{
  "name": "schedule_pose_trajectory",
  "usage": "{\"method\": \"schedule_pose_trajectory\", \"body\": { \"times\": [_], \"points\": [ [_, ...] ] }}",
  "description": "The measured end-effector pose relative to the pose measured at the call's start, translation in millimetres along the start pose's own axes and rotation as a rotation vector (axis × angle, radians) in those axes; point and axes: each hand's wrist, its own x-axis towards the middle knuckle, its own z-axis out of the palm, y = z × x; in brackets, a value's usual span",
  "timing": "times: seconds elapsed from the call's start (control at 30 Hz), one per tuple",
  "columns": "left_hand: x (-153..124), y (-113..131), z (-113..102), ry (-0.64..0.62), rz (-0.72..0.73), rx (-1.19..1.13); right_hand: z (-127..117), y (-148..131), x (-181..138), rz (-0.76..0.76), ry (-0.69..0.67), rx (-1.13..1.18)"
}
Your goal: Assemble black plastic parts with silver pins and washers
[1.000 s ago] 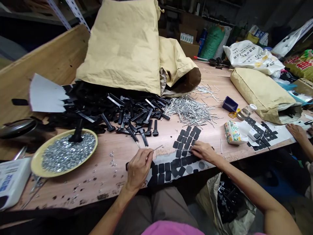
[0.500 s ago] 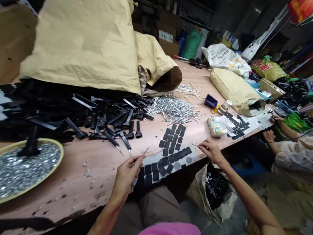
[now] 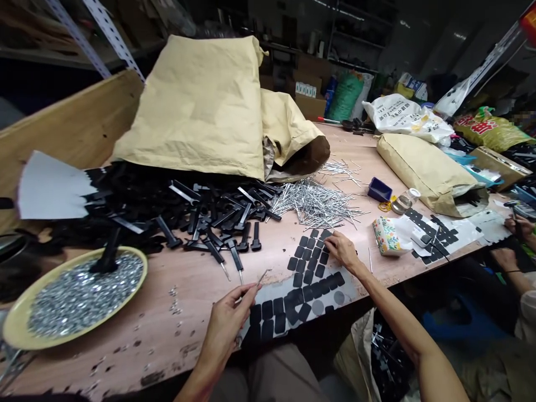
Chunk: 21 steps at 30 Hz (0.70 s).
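My left hand [image 3: 237, 312] pinches a thin metal rod [image 3: 263, 276] between thumb and fingertips, above the front part of the table. My right hand [image 3: 344, 251] is at the upper right of rows of black rounded pads [image 3: 307, 263], its fingers drawn together. Whatever is in those fingertips, if anything, is too small to make out. Just beyond it lies a heap of silvery metal rods [image 3: 312, 202]. Between my hands and the table's front edge is a grey sheet [image 3: 354, 286] bearing more black pads. Black plastic handles [image 3: 234, 254] are piled left of the rods, some with rods sticking out.
A yellow dish [image 3: 79, 341] of small metal pieces stands at the left, a black part standing in it. Large paper sacks [image 3: 201, 111] lie behind the pile. A tissue pack [image 3: 386, 237], blue box [image 3: 379, 190] and jar [image 3: 405, 201] are to the right. A co-worker's hand [image 3: 505, 259] shows far right.
My right hand has moved left, from the table edge to the black pads near the rod heap; the rod it held no longer shows. My left hand still holds its rod. The view has shifted left.
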Motion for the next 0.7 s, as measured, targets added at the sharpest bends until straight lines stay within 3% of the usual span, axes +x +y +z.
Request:
{"method": "schedule_pose_trajectory", "body": {
  "times": [0.2,0.37,0.43,0.53,0.63,0.7],
  "points": [
    [2,-2,5,0.012,-0.003,-0.002,-8,8,-1,0.022,-0.023,-0.067],
    [-9,4,10,0.015,-0.069,-0.013,-55,14,-21,0.119,-0.201,-0.227],
    [-15,8,7,0.061,-0.074,-0.027,-83,21,-45,0.181,-0.352,-0.319],
    [-16,10,3,0.075,-0.086,-0.046,-116,30,-100,0.388,-0.568,-0.433],
    [-17,7,2,0.005,-0.089,-0.041,-122,30,-163,0.563,-0.687,-0.449],
    [-19,2,4,-0.036,-0.069,-0.035,-113,34,-193,0.532,-0.661,-0.433]
  ]
}}
